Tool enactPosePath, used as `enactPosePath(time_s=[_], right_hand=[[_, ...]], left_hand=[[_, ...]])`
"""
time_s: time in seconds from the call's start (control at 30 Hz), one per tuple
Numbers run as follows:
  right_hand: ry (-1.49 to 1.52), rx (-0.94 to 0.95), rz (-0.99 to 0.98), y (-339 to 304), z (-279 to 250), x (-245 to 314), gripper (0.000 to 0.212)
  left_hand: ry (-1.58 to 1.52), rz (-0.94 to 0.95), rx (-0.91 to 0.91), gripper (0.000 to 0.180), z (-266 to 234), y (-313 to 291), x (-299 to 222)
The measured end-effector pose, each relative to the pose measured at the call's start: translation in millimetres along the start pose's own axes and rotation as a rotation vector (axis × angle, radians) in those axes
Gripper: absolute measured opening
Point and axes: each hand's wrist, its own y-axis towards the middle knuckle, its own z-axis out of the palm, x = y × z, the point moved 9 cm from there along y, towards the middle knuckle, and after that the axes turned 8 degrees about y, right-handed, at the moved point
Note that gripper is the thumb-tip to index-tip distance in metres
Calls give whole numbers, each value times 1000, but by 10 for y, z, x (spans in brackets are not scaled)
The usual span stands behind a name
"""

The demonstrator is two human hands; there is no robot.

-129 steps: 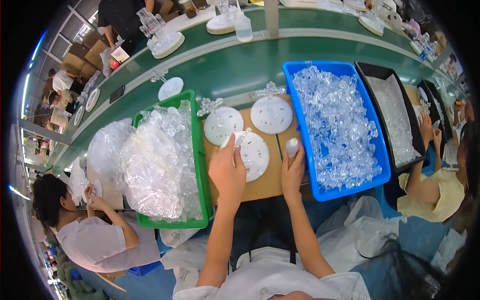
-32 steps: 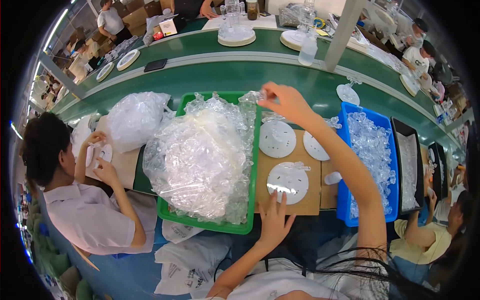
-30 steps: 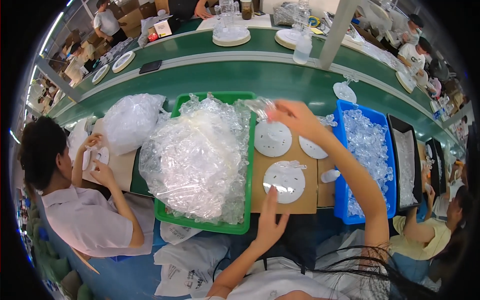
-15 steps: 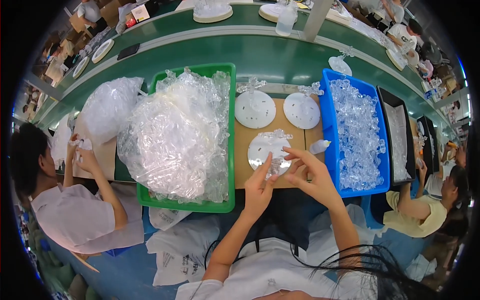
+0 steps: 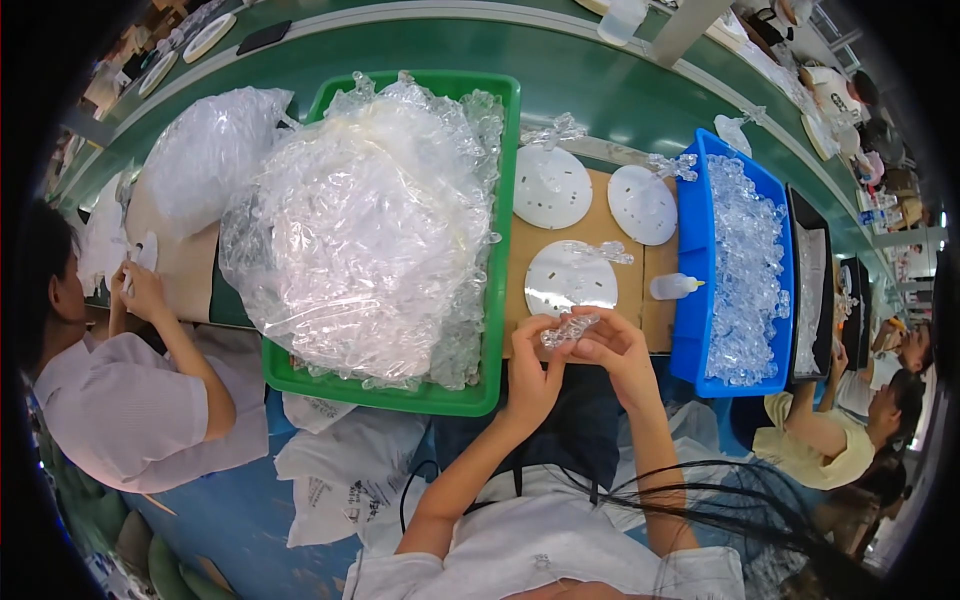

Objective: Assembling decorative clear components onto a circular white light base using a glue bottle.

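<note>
A small clear plastic piece (image 5: 568,331), knobbly in shape, is pinched between both hands close to the table's near edge. My left hand (image 5: 535,372) closes on it from the left, thumb and fingertips together. From the other side my right hand (image 5: 620,358) grips its right end. Just beyond the fingers lies a round white disc (image 5: 560,285) with small dark slots and a clear plastic fitting standing on it. Two similar discs, a left one (image 5: 548,198) and a right one (image 5: 640,212), sit farther back, each with a clear fitting.
A green crate (image 5: 487,375) heaped with bagged clear parts stands left; a blue bin (image 5: 700,330) of clear pieces stands right. Between disc and bin lies a small dropper bottle (image 5: 675,287). A stuffed plastic bag (image 5: 215,155) and a co-worker (image 5: 150,400) are at far left.
Both hands have drawn back from over the near disc toward my body and come together around the clear piece. My view has turned, shifting the whole scene.
</note>
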Motion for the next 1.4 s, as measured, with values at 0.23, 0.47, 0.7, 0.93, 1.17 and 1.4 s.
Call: enactPosePath(time_s=[0.23, 0.47, 0.7, 0.93, 1.17, 1.4], right_hand=[[-51, -177, -73, 9, -272, 48, 35], [-31, -371, -213, -87, -559, 208, 39], [153, -399, -128, -88, -652, 64, 39], [-409, -439, -273, -115, -396, 169, 37], [-792, -445, -315, -19, -120, 134, 31], [-1023, -397, -311, 83, 9, 175, 30]], left_hand=[[145, 157, 14, 39, -40, 38, -103], [946, 213, 396, 56, 241, -173, 188], [925, 222, 308, 57, 468, -435, 153], [931, 249, 267, 54, 427, -473, 192], [990, 298, 271, 48, 468, -479, 190], [964, 309, 286, 47, 433, -466, 178]])
